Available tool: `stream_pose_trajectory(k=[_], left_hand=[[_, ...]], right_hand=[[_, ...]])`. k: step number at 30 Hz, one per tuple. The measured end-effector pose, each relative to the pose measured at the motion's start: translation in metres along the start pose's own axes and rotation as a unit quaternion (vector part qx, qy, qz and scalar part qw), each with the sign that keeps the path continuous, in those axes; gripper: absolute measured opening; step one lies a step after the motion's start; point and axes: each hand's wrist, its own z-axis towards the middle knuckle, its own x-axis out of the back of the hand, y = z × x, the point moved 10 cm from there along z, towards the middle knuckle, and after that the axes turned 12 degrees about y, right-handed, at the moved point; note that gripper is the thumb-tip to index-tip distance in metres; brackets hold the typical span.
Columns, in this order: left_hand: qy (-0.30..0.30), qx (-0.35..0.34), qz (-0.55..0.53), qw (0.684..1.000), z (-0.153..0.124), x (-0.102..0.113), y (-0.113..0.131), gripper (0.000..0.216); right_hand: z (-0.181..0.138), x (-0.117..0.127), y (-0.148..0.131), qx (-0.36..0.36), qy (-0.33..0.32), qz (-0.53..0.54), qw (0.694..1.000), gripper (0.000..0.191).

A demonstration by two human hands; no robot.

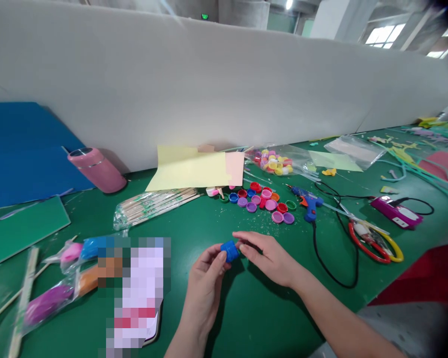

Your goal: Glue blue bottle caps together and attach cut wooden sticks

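A small blue bottle cap [230,251] is held just above the green table [216,318] near its front middle. My left hand [205,286] pinches it from the left with thumb and fingers. From the right, my right hand [271,258] touches the same cap with its fingertips, fingers closed on it. Behind the hands lies a cluster of loose coloured caps [263,201] in red, blue, purple, pink and green.
A blue glue gun [309,204] with black cord lies right of the caps, then red-and-yellow scissors [375,241] and a purple device [395,211]. A bag of caps [274,161], yellow paper [190,169], bagged wooden sticks [153,206], a pink bottle [97,169] and bagged clay [70,278] lie around.
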Motion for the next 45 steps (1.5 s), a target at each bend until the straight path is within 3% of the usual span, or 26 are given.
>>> stream_pose_trajectory(k=[5,10,20,24,28,33,41,45], left_hand=[[-0.002,-0.113,0.114,0.987,-0.011,-0.006,0.019,0.025],[-0.072,-0.215,0.178,0.958,-0.019,-0.022,0.031,0.025],[-0.111,-0.296,0.226,0.921,-0.025,-0.027,0.034,0.030],[-0.095,-0.285,0.224,0.927,-0.021,-0.022,0.031,0.036],[-0.091,-0.229,0.188,0.951,-0.016,-0.018,0.021,0.033],[-0.028,-0.177,0.153,0.972,-0.011,-0.008,0.014,0.028],[-0.056,-0.165,0.195,0.965,-0.011,-0.014,0.017,0.026],[-0.048,-0.119,0.166,0.978,-0.010,-0.014,0.011,0.025]], right_hand=[[-0.002,-0.001,0.008,-0.031,-0.010,0.014,0.999,0.035],[-0.004,0.002,0.004,0.002,-0.007,0.007,1.000,0.031],[-0.006,0.007,0.000,0.020,0.009,0.046,0.999,0.030],[-0.008,0.008,-0.001,0.025,0.030,0.073,0.997,0.031],[-0.010,0.009,0.001,0.026,0.047,0.078,0.996,0.034],[-0.013,0.007,0.003,0.025,0.046,0.091,0.994,0.034],[-0.015,0.004,0.005,0.020,0.044,0.101,0.994,0.031],[-0.016,0.003,0.009,0.010,0.050,0.087,0.995,0.030]])
